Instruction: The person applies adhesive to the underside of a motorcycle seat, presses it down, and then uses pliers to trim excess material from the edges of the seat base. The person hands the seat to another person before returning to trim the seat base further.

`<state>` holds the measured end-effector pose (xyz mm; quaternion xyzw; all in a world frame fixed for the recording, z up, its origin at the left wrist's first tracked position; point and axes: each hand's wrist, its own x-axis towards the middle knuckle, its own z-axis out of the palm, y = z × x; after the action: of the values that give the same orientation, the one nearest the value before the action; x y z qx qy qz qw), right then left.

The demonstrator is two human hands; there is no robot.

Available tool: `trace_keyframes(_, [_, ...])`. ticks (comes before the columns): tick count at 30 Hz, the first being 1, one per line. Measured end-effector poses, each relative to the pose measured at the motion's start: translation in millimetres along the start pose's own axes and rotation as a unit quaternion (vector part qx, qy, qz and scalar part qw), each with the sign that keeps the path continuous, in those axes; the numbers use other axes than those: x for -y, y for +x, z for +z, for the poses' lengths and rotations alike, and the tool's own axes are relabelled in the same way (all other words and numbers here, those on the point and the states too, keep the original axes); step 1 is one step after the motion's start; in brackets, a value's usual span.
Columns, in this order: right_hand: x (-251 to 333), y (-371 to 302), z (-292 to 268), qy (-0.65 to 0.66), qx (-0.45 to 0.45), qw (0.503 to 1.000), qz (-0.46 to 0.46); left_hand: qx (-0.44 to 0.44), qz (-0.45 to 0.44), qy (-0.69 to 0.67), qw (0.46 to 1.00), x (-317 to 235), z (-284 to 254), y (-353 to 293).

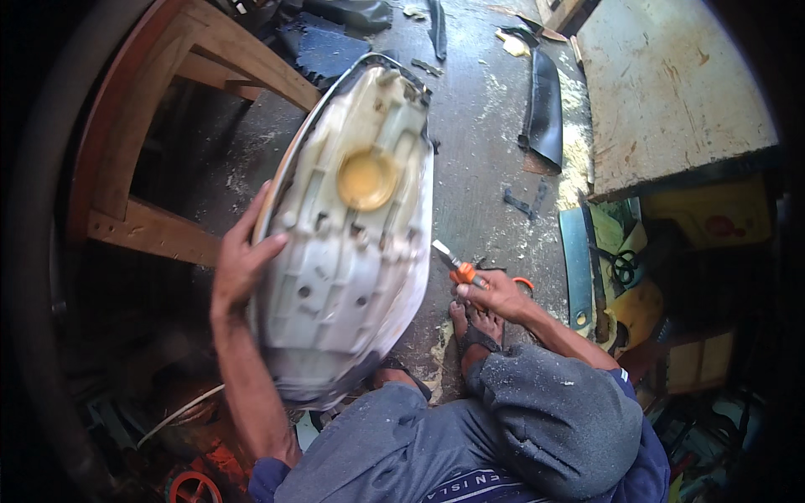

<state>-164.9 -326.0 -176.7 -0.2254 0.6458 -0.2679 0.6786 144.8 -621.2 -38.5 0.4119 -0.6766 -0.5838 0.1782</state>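
A motorcycle seat is tilted up in front of me with its pale ribbed plastic underside showing. A round amber patch marks the middle of that base, and dark and white cover edges run around the rim. My left hand grips the seat's left edge, thumb over the underside and fingers hidden behind. Closed in my right hand, to the right of the seat, is an orange-handled tool with a short flat metal blade. Its tip points up and left, apart from the seat. Beside this hand an orange loop shows.
Black scraps, including a long curved piece, lie on the dusty dark floor. A wooden frame stands left, and a worn board right. Cluttered tools and a metal strip lie lower right. My sandalled foot is below my right hand.
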Motion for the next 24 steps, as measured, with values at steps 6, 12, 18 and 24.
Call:
trace_keyframes(6, [14, -3, -29, -0.056, 0.006, 0.998, 0.009, 0.164, -0.079, 0.064, 0.981, 30, -20, -20])
trace_keyframes(12, [7, -1, -25, 0.231, -0.057, 0.969, 0.065, -0.052, -0.129, 0.290, 0.947, 82, -2, -9])
trace_keyframes(18, [-1, -2, -27, 0.390, 0.105, 0.913, 0.064, -0.140, -0.142, 0.353, 0.914, 108, 7, 1])
trace_keyframes(24, [3, 24, -26, 0.409, 0.008, 0.911, 0.057, -0.161, -0.088, 0.360, 0.915, 124, 6, -4])
